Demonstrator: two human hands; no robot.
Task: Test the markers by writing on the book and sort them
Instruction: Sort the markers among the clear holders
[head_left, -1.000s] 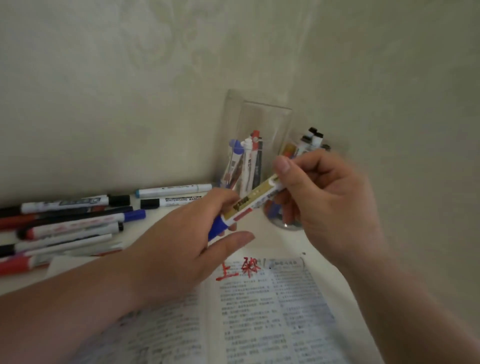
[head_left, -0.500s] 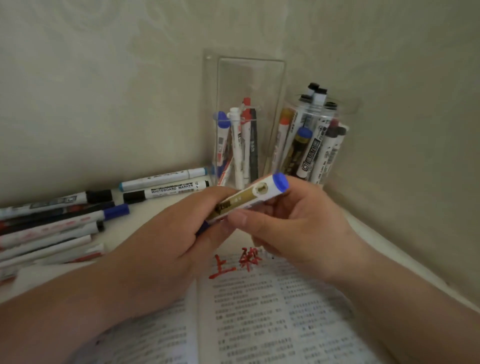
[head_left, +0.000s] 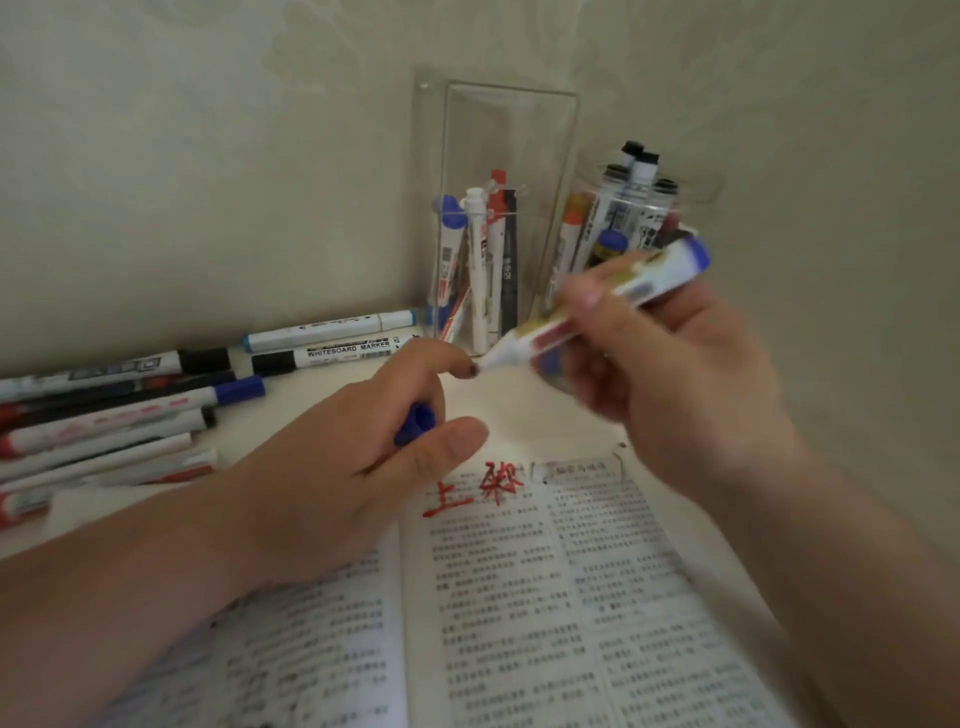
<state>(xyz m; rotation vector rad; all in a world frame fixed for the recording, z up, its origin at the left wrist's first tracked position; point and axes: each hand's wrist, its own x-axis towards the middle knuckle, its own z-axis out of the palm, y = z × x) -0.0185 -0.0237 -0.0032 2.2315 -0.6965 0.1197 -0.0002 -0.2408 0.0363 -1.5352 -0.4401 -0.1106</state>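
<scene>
- Though capped half a second ago, now bared in the head view: marker (head_left: 540, 335) clamped in the curled fingers of the right hand (head_left: 685, 379), dark tip (head_left: 472, 370) pointing left, above the book (head_left: 545, 597).
- Blue cap (head_left: 415, 423) off, pinched between thumb and curled fingers of the left hand (head_left: 322, 478), just below that tip.
- Ready for the writing test, by the look; sorting into the clear holders (head_left: 509, 135) not yet done.

left hand (head_left: 358, 467) curls round a blue cap (head_left: 415, 422); right hand (head_left: 675, 374), raised, pinches the marker (head_left: 532, 339)
</scene>
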